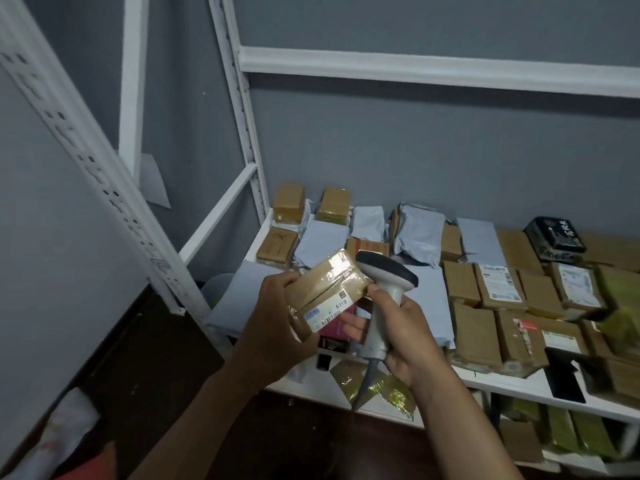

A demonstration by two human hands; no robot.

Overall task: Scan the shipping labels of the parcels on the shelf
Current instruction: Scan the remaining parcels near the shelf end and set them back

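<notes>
While the left hand grips a small brown parcel above the near left end of the shelf, the right hand holds a grey barcode scanner just right of it; left thumb lies over the parcel's far left edge, left fingertips show curled under its near right side; parcel tilted, wrapped in glossy clear tape, its white shipping label on the near face, printed "A21B", with a barcode too blurred to read; right fingers are wrapped round the scanner handle, index fingertip up by the neck near the parcel's right corner, contact there cannot be told; scanner's dark head sits at the parcel's far right corner, which way its window faces cannot be told; grey cable hangs from the handle base

Shelf: white metal rack, slotted uprights at left, against a grey wall; grey plastic mailers lie toward the far and left part; cardboard boxes packed close together on the right, several with white labels up; one black parcel at far right; two small brown boxes at the far left corner; a lower tier under the right side holds yellow-green packets; dark floor at near left
</notes>
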